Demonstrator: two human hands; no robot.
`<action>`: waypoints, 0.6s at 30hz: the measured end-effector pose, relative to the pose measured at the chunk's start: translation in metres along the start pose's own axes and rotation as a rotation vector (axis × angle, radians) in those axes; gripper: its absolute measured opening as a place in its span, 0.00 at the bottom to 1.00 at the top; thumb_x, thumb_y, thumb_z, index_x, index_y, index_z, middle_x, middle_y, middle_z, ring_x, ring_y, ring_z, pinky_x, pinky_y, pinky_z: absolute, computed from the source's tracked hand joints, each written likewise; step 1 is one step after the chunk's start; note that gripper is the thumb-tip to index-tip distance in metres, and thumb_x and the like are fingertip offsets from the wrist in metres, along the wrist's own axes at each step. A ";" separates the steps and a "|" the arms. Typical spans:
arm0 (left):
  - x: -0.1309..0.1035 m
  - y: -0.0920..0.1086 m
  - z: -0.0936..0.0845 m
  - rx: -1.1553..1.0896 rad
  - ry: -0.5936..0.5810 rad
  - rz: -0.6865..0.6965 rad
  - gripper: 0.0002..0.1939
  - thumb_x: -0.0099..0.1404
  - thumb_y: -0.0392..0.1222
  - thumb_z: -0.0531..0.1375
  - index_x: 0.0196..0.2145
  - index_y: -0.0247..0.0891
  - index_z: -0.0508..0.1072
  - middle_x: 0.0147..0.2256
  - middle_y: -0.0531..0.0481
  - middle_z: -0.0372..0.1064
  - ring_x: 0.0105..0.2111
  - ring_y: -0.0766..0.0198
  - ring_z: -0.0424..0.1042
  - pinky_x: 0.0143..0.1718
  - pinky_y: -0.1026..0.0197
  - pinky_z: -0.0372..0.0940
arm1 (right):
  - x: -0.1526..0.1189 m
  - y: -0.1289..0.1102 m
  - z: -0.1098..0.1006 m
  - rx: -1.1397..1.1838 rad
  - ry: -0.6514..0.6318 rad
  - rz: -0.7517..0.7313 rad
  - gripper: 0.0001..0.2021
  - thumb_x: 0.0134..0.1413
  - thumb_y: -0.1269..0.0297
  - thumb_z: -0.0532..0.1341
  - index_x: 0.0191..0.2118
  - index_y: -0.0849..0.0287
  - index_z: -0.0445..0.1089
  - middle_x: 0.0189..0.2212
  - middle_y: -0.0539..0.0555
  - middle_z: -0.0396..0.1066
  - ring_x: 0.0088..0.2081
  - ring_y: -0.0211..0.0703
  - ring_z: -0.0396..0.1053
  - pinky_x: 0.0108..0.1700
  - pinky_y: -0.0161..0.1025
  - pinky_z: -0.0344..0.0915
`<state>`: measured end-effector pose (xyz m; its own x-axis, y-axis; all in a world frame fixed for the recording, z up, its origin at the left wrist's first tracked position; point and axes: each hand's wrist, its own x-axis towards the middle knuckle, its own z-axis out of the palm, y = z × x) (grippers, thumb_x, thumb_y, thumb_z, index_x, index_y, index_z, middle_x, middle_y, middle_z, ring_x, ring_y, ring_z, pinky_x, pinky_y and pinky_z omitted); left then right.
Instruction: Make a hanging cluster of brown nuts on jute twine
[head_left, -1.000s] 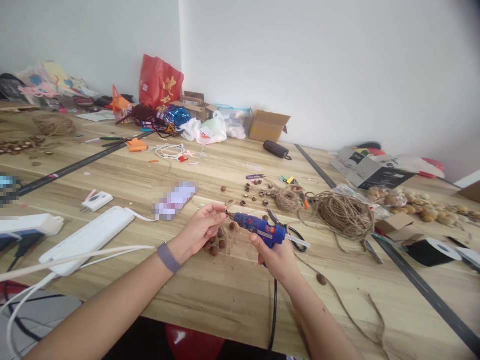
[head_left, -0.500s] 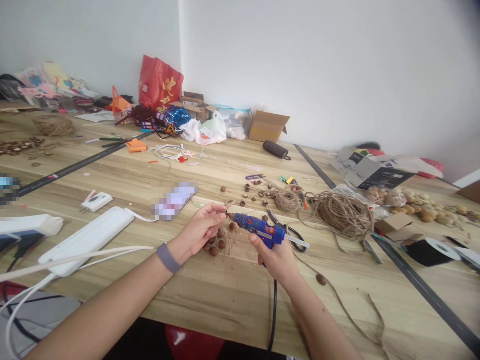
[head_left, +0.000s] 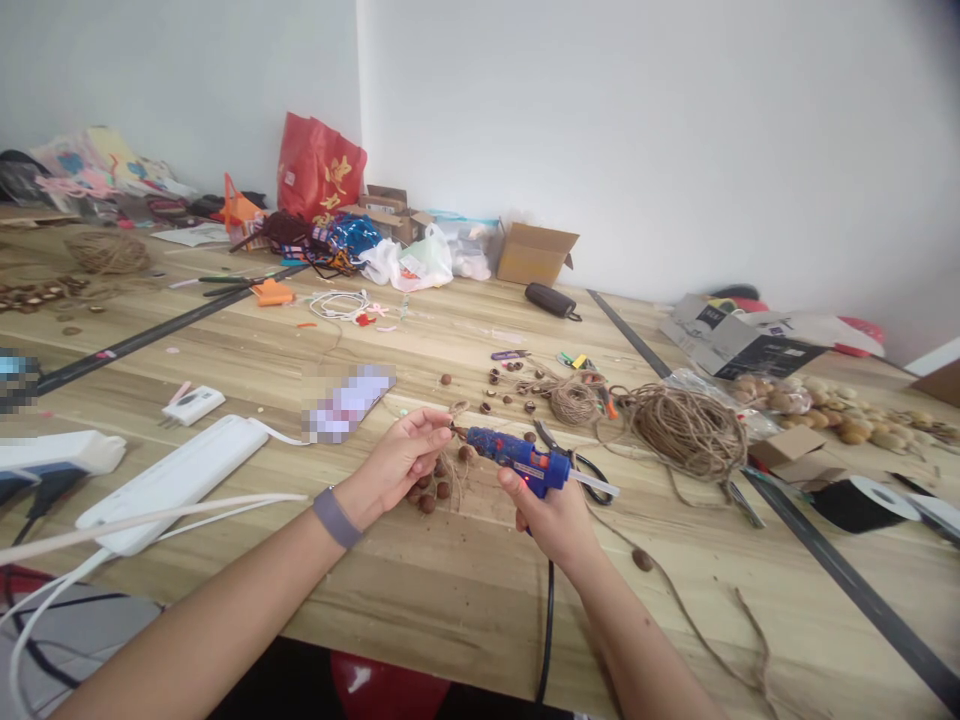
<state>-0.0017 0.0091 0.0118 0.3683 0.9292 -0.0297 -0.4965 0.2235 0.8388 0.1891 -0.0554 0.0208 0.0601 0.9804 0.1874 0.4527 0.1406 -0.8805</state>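
My right hand (head_left: 551, 515) is wrapped round the handle of a blue glue gun (head_left: 517, 457), which has a pale glue stick (head_left: 596, 483) poking out of its back. The gun's tip points left and meets the fingertips of my left hand (head_left: 405, 455). Those fingers are pinched on thin brown twine (head_left: 459, 408). Below them hangs or lies a cluster of round brown nuts (head_left: 427, 502) with twine strands, partly hidden by the left hand. A black cord (head_left: 550, 630) runs down from the gun.
On the wooden table (head_left: 450, 600) are a power strip (head_left: 172, 485) and phone (head_left: 349, 403) at left, with pliers (head_left: 555, 445) beyond the gun. Twine coils (head_left: 686, 428), a black ribbon spool (head_left: 862, 503) and loose nuts lie to the right. Bags and boxes line the wall.
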 end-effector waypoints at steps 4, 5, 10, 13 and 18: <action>0.000 0.000 0.000 -0.003 0.002 -0.004 0.21 0.46 0.44 0.75 0.33 0.36 0.71 0.16 0.64 0.55 0.12 0.79 0.45 0.15 0.68 0.36 | 0.000 0.000 0.000 -0.010 -0.004 0.002 0.30 0.47 0.29 0.57 0.27 0.56 0.69 0.09 0.45 0.57 0.11 0.36 0.57 0.14 0.32 0.57; 0.000 0.000 0.000 -0.005 0.002 -0.003 0.21 0.46 0.44 0.75 0.33 0.36 0.71 0.17 0.63 0.55 0.12 0.79 0.45 0.15 0.68 0.36 | 0.000 0.000 0.000 -0.008 -0.003 0.008 0.30 0.46 0.29 0.57 0.26 0.56 0.68 0.09 0.45 0.57 0.11 0.36 0.57 0.14 0.32 0.57; 0.000 0.000 -0.001 -0.008 0.003 -0.006 0.21 0.46 0.44 0.75 0.33 0.36 0.71 0.17 0.63 0.56 0.12 0.79 0.46 0.15 0.68 0.36 | 0.000 -0.001 0.000 -0.011 0.014 0.012 0.32 0.45 0.27 0.57 0.25 0.56 0.68 0.09 0.45 0.57 0.11 0.36 0.58 0.14 0.32 0.57; 0.000 0.000 0.000 -0.003 0.002 -0.005 0.21 0.46 0.44 0.75 0.33 0.36 0.71 0.17 0.63 0.55 0.13 0.80 0.46 0.15 0.68 0.36 | 0.000 -0.002 0.000 -0.004 0.007 0.007 0.32 0.45 0.26 0.56 0.26 0.56 0.68 0.09 0.45 0.57 0.11 0.36 0.57 0.13 0.32 0.55; 0.001 0.000 -0.001 0.001 0.000 -0.003 0.21 0.46 0.44 0.75 0.33 0.36 0.71 0.16 0.64 0.55 0.12 0.79 0.45 0.15 0.69 0.36 | 0.000 0.000 0.001 -0.013 0.016 -0.016 0.31 0.48 0.28 0.56 0.26 0.57 0.68 0.09 0.45 0.57 0.11 0.36 0.57 0.14 0.32 0.55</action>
<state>-0.0017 0.0097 0.0112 0.3704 0.9283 -0.0323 -0.4947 0.2266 0.8390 0.1888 -0.0548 0.0202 0.0670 0.9757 0.2088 0.4650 0.1546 -0.8717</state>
